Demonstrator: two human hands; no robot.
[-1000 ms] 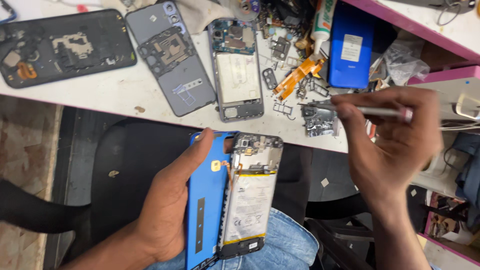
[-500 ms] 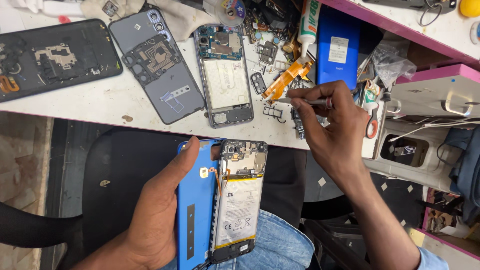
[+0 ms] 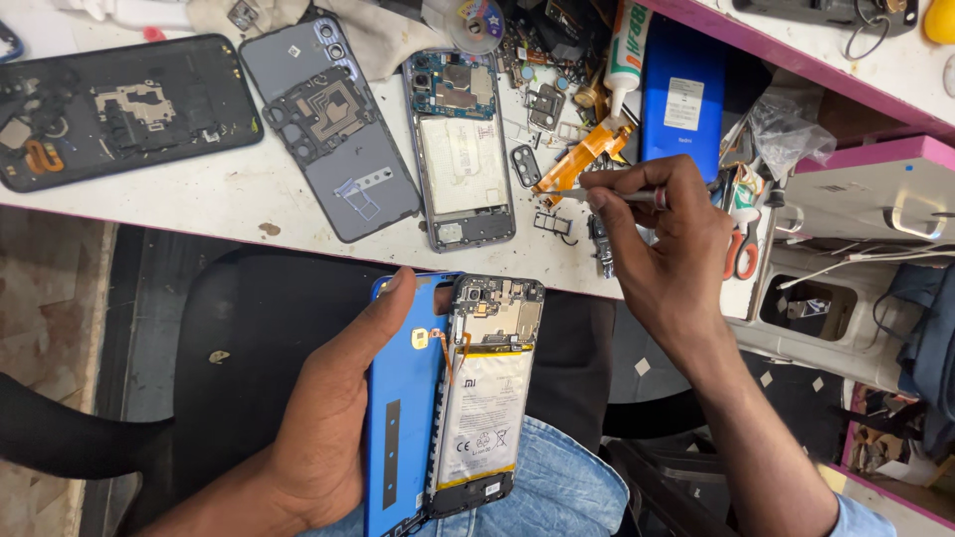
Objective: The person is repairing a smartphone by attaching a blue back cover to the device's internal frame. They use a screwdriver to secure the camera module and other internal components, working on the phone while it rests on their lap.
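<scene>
- We're gripping the opened phone with white battery (image 3: 487,398) and its blue plastic back cover (image 3: 403,418) in our left hand (image 3: 328,418), near, over the lap.
- Our right hand (image 3: 667,249) is pinching thin metal tweezers (image 3: 607,196) over the far white workbench (image 3: 229,199).

Bare forearms, light blue cuff (image 3: 863,515), blue jeans (image 3: 557,497)

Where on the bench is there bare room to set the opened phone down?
Bare white table along the front edge, between the black back cover and the grey back cover. Crowded around the right hand: small parts and an orange flex cable.
</scene>
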